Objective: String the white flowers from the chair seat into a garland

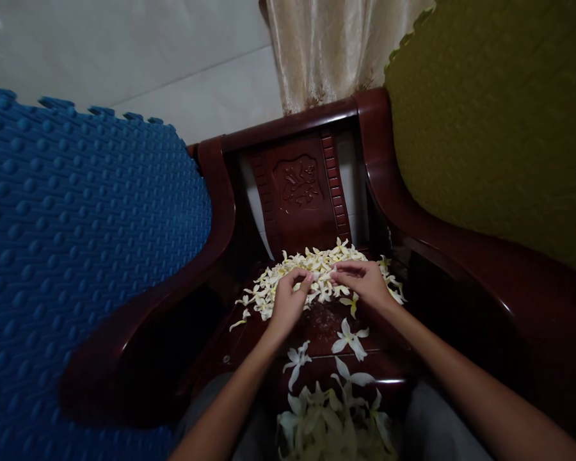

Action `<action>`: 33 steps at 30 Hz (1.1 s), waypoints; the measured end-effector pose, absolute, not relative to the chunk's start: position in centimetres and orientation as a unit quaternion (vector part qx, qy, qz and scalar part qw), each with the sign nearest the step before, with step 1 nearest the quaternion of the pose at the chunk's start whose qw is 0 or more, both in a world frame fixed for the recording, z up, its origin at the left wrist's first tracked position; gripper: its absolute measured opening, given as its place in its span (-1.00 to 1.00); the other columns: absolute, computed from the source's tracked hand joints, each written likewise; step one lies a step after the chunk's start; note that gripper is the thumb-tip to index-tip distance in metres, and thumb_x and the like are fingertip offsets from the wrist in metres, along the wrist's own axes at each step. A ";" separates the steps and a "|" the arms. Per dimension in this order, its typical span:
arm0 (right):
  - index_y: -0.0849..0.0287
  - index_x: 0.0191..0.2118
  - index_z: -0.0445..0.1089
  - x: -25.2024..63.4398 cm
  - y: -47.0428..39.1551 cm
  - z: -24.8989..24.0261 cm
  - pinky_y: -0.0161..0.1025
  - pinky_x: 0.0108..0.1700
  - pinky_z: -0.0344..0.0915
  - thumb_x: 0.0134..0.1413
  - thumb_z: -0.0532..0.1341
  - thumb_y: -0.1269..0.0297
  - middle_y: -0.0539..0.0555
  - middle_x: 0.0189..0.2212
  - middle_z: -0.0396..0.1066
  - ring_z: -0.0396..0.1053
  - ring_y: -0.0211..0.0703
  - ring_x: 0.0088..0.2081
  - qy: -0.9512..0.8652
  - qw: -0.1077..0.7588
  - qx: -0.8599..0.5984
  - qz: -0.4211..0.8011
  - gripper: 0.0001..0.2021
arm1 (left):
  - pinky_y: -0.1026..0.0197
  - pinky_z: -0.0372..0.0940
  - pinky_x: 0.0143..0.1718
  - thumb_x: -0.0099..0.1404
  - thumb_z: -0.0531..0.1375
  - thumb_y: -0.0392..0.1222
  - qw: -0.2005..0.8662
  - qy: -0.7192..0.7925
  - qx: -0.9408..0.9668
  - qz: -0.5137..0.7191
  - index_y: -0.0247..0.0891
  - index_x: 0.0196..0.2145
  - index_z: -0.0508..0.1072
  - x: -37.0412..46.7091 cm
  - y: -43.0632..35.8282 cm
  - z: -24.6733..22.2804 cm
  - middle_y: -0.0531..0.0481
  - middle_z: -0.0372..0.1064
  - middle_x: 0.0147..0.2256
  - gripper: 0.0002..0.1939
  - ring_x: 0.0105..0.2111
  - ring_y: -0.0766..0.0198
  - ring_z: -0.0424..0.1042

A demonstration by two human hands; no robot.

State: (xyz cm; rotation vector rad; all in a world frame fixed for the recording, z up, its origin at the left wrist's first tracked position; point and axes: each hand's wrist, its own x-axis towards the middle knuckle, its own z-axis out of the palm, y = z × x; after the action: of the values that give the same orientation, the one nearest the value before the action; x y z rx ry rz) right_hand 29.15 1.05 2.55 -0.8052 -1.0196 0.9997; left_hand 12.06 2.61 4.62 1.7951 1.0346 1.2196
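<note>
A heap of white and pale yellow flowers (273, 278) lies on the dark red wooden seat (269, 336). My left hand (292, 291) is at the near side of the heap, thumb and fingertips pinched together; what is between them is too small to make out. Facing it, my right hand (362, 278) has its thumb and fingers closed around a small white flower part, among the blossoms. Two single flowers, one left (296, 363) and one right (349, 339), rest on the seat nearer to me. Closest to my body is a second pile of flowers (331, 422).
Curved armrests stand at the left (148, 314) and right (461, 256), with a carved backrest (300, 186) behind the heap. A blue foam mat (86, 211) and an olive one (499, 128) flank the chair. Beyond hangs a beige curtain (331, 51) over pale floor tiles (196, 83).
</note>
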 end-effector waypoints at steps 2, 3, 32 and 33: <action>0.23 -0.41 0.55 29.9 1.6 2.5 -0.07 -0.27 0.49 -0.39 0.48 0.18 0.09 -0.50 0.52 0.48 -0.07 -0.47 -0.420 0.725 -0.366 0.406 -0.68 | 0.26 0.26 -0.35 0.19 0.15 -0.05 0.343 0.403 0.710 0.464 -0.29 -0.46 0.37 11.9 2.7 4.7 0.01 0.32 -0.45 -0.76 -0.41 0.25 0.32; 0.22 -0.40 0.55 30.4 1.8 2.4 -0.08 -0.26 0.48 -0.36 0.47 0.17 0.08 -0.50 0.52 0.48 -0.09 -0.46 -0.406 0.740 -0.369 0.390 -0.69 | 0.27 0.24 -0.35 0.20 0.14 -0.05 0.334 0.403 0.722 0.453 -0.29 -0.46 0.37 11.9 2.6 4.8 0.01 0.32 -0.46 -0.76 -0.40 0.25 0.32; 0.12 -0.26 0.58 29.4 1.6 1.9 -0.20 -0.21 0.41 -0.16 0.41 0.19 0.10 -0.31 0.51 0.47 -0.10 -0.27 -0.590 0.621 -0.311 0.412 -0.74 | 0.24 0.23 -0.26 0.22 0.21 -0.06 0.357 0.355 0.751 0.428 -0.32 -0.45 0.54 12.3 1.8 5.2 -0.04 0.49 -0.44 -0.74 -0.37 0.21 0.40; 0.13 -0.26 0.58 29.3 1.6 1.9 -0.20 -0.24 0.42 -0.17 0.41 0.19 0.09 -0.32 0.51 0.47 -0.11 -0.29 -0.582 0.621 -0.311 0.423 -0.73 | 0.25 0.22 -0.26 0.23 0.20 -0.07 0.358 0.356 0.748 0.431 -0.32 -0.45 0.54 12.3 1.9 5.1 -0.04 0.48 -0.44 -0.74 -0.37 0.22 0.40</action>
State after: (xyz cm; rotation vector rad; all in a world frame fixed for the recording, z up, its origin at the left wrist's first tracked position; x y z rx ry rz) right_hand 29.31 1.60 1.88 -0.7152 -1.3373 0.9721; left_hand 12.29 1.85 5.09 1.9293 0.9177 1.1131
